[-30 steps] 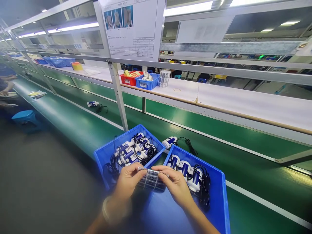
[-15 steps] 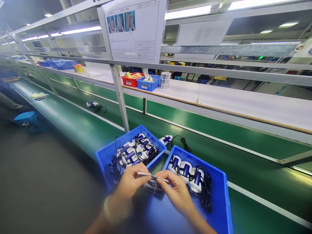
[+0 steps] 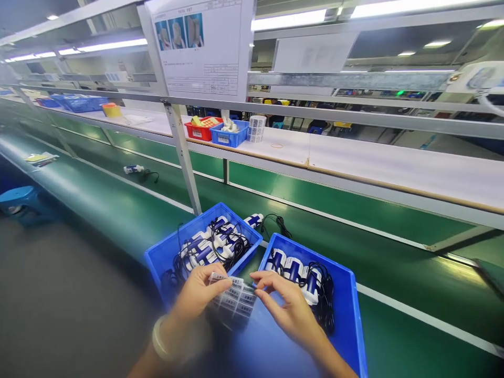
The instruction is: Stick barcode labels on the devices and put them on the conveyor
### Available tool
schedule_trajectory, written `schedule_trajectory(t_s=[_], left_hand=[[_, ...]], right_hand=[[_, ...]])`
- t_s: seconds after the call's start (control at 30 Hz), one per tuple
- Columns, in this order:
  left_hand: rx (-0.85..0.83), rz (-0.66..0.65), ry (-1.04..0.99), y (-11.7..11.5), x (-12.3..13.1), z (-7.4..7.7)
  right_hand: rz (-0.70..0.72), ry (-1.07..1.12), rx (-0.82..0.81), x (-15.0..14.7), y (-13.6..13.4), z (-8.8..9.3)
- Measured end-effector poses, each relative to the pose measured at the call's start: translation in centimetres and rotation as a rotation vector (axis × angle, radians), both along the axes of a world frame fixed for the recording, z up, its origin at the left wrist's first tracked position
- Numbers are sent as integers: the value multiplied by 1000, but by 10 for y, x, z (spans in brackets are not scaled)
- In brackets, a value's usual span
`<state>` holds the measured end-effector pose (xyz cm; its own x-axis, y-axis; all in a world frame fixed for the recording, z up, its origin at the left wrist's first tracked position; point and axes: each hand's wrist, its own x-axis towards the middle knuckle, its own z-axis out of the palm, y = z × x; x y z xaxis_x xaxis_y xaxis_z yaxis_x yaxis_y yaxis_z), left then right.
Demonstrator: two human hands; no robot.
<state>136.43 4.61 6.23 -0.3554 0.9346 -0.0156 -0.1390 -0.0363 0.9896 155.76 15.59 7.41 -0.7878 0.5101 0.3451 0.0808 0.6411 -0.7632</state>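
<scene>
My left hand (image 3: 202,294) pinches a sheet of printed labels (image 3: 237,300) along its upper left edge. Rows of small black-and-white labels face me, and the lower part is blurred. At the sheet's upper right edge is my right hand (image 3: 285,299), its thumb and index finger bent close together; whatever thin piece lies between them is too small to make out. Behind my left hand, a blue bin (image 3: 153,260) holds several white-and-blue corded devices (image 3: 205,252). Beyond my right hand, a second blue bin (image 3: 356,315) contains more such devices (image 3: 293,269) with bundled black cables.
Between the bins' far ends, one device (image 3: 254,220) lies on the green belt (image 3: 338,236); another device (image 3: 134,169) lies farther left. A shelf above carries a red box (image 3: 199,131), a small blue box (image 3: 230,137) and a label roll (image 3: 256,128). A metal post (image 3: 183,157) rises behind.
The label sheet has turned from nearly edge-on to face me. My right fingers have shifted to its right edge, with their grip looser. The whole view has swung slightly right.
</scene>
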Motion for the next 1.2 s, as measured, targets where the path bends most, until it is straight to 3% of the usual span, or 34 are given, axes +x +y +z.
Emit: schedule_trajectory(t_s=[0.13,0.23,0.33,0.43,0.57,0.63,0.73,0.83,0.97,1.07,1.2], left_hand=[[-159,93,-179,5,-18,-3],[-195,303,-214,14,-52,-8],[-159,469,-102,29,-96,-22],[-190,537,17,49,-136,-52],[-305,517,196,76,-164,-103],[-327,492,221,83,-166,-126],[-374,498,271,85,-162,-153],[-416,515,314,78,-156,-169],[-430,476,332,61,-148,-172],[-430,444,320,47,-138,-164],[-408,365,334,36,-117,-151]], right_hand=[[-14,255,263,5,-1,-8],[-231,224,150,15,27,-28],[-433,-96,-2,32,75,-73],[-462,-306,-42,52,113,-135],[-410,-585,-21,70,124,-209],[-415,-686,-10,72,120,-234],[-467,-780,-17,71,114,-257],[-499,-786,-68,73,114,-269],[-514,-648,-149,88,120,-269],[-529,-475,-191,111,125,-246],[-491,-315,-231,143,120,-192]])
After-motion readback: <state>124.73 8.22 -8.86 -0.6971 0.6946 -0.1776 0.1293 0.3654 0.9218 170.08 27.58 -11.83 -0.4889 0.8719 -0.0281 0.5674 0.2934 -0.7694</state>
